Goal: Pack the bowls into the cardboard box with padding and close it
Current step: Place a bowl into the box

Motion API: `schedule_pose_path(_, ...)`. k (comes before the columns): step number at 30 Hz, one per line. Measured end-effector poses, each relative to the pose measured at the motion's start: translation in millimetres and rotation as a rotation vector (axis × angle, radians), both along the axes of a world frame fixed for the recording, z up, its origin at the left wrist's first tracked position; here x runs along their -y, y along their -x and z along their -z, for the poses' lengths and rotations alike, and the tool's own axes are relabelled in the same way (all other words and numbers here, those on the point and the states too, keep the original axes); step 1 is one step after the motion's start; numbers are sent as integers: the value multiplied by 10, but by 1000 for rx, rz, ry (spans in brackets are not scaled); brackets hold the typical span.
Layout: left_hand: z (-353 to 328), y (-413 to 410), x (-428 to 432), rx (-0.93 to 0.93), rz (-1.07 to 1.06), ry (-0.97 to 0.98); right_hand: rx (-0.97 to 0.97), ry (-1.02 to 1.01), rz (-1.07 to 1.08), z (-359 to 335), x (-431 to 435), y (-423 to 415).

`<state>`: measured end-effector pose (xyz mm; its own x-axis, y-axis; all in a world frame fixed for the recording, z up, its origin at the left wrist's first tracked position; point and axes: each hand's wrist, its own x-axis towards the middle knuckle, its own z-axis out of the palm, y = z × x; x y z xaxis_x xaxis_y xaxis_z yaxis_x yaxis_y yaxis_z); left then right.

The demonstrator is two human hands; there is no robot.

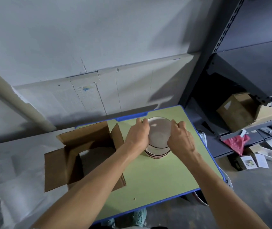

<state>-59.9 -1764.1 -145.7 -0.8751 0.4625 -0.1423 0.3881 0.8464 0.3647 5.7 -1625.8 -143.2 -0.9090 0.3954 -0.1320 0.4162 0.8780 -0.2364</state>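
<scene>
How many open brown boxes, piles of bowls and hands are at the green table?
Open cardboard box: 1
Pile of bowls: 1
Hands: 2, left hand and right hand, both gripping the top bowl
Total: 4

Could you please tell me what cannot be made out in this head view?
Head view only:
- How many bowls the stack holds: the left hand, right hand and top bowl cover it.
- The cardboard box floor: its walls, shadow and the left forearm hide most of it.
- Papers on the floor: too small to read.
</scene>
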Motion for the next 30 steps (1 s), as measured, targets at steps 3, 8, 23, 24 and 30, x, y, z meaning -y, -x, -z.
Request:
schedule_pose_path(3, -214, 35, 82, -49, -10, -95, -99, -26, 16, -268, 41, 16)
schedule_pose_path(8, -619, 69, 546, -91, -68, -216, -205, 59, -75, -712, 317, 47)
schedule_pose_path(23, -733, -199, 2189, 87, -451, -370, -178, 251, -384, -742, 1675, 334)
schedule_pose_path(24, -683, -198, 2254, 96, -467, -387, -174, 237, -392, -696, 1734, 350)
schedule_pose_path(30, -363, -205, 2437, 128, -489, -400, -142, 177, -408, -405, 1932, 334)
